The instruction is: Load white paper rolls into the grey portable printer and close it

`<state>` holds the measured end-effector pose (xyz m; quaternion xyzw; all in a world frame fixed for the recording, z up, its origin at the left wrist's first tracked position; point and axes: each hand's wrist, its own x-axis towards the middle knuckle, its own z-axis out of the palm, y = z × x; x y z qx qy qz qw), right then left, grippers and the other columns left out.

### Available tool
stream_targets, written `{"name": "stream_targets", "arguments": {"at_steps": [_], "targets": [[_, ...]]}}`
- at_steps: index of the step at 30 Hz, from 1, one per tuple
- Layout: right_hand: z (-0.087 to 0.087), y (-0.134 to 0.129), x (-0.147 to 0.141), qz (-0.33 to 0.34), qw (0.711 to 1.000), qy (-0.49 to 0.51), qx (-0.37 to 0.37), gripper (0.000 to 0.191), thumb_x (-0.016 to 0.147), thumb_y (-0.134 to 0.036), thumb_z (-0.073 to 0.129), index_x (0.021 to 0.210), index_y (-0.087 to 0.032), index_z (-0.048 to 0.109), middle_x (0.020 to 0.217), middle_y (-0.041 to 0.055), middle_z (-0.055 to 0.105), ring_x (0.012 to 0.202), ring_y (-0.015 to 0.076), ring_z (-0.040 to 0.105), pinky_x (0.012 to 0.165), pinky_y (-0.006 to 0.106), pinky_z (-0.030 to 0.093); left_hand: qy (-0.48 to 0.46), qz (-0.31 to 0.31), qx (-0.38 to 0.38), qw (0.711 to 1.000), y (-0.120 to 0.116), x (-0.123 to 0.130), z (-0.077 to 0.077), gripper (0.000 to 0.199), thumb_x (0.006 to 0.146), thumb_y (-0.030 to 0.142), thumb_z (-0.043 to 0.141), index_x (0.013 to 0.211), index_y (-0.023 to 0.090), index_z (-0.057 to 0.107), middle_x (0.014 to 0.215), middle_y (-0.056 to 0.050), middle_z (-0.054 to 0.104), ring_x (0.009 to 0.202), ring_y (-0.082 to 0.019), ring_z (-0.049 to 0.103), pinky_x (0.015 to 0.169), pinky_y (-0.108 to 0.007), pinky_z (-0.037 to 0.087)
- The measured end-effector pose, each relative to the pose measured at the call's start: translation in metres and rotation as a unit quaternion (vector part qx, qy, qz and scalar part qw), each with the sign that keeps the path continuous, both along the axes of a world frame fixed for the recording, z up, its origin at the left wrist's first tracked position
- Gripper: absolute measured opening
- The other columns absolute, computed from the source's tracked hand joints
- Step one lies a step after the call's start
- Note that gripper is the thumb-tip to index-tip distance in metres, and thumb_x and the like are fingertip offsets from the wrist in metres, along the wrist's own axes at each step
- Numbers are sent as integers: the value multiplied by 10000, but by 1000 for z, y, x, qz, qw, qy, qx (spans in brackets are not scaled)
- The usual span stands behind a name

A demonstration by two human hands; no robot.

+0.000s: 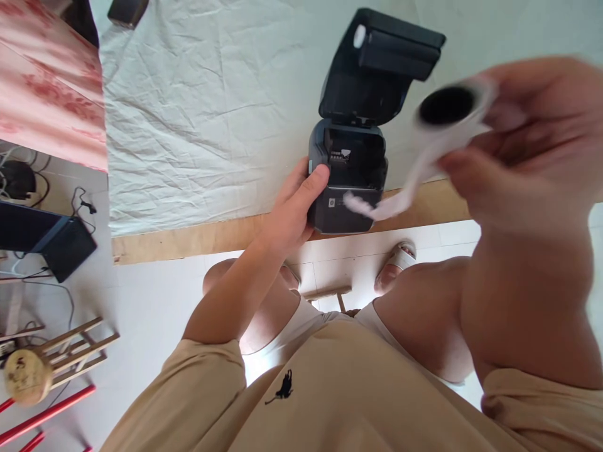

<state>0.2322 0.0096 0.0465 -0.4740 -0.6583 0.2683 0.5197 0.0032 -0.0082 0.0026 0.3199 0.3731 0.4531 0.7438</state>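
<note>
A black portable label printer (348, 210) stands at the front edge of the cloth-covered table, its lid (377, 69) swung up and its paper bay bare. My left hand (299, 201) is wrapped round the printer's left side, thumb resting on the front rim. To the right of the lid, my right hand (522, 138) pinches a roll of white paper (483, 94) with a dark round core facing me. From the roll a loose white strip (396, 204) trails down and left, its end over the printer's front. The right hand and roll are blurred by motion.
A pale wrinkled cloth (202, 125) covers the table, with a wooden edge (188, 240) in front. At upper left lie a dark object (127, 11) and a pink patterned cloth (51, 88). A wooden stool (28, 376), cables and a black device (68, 248) are at left.
</note>
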Motion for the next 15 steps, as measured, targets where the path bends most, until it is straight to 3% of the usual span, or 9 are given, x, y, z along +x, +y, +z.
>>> {"name": "stream_targets", "arguments": {"at_steps": [2, 4, 7, 10, 13, 15], "targets": [[-12, 10, 5, -26, 991, 127, -45, 570, 742, -816, 796, 1049, -338, 747, 872, 50, 704, 558, 166, 537, 441, 343, 308, 0, 26, -2, 1000, 1, 2, 1, 248, 1013, 476, 693, 1081, 242, 735, 1223, -41, 811, 1319, -319, 781, 918, -418, 748], [-27, 18, 7, -31, 977, 186, -100, 645, 668, -877, 795, 1029, -351, 695, 888, 46, 681, 597, 185, 558, 433, 346, 337, 9, 37, -7, 999, 2, 4, 3, 240, 996, 461, 717, 1067, 234, 740, 1256, -39, 807, 1396, -344, 739, 978, -462, 744], [-47, 24, 9, -29, 983, 162, -84, 618, 627, -757, 897, 1030, -353, 659, 857, 17, 622, 642, 181, 548, 460, 349, 420, 5, 30, -9, 999, 3, 4, 3, 240, 991, 457, 723, 1095, 242, 747, 1288, -39, 799, 1451, -357, 702, 1013, -480, 736], [-60, 26, 13, -11, 986, 137, -90, 538, 742, -706, 842, 1105, -355, 658, 930, 30, 644, 713, 207, 608, 497, 363, 471, 10, 28, -3, 1000, 2, 3, 2, 267, 997, 482, 715, 1106, 240, 746, 1307, -47, 788, 1475, -362, 684, 1032, -481, 727], [-64, 24, 15, -23, 985, 141, -98, 514, 786, -738, 775, 1108, -364, 632, 982, 39, 655, 698, 213, 610, 479, 368, 463, 21, 30, -1, 999, 2, 3, 0, 292, 992, 507, 719, 1116, 244, 747, 1308, -51, 787, 1474, -369, 685, 1034, -487, 725], [-62, 21, 14, -46, 992, 100, -67, 508, 794, -756, 779, 1045, -350, 606, 947, 39, 632, 735, 228, 619, 568, 413, 544, 18, 32, 0, 999, 2, 2, 0, 277, 998, 490, 708, 1116, 243, 751, 1301, -50, 794, 1465, -360, 693, 1030, -480, 727]]}}
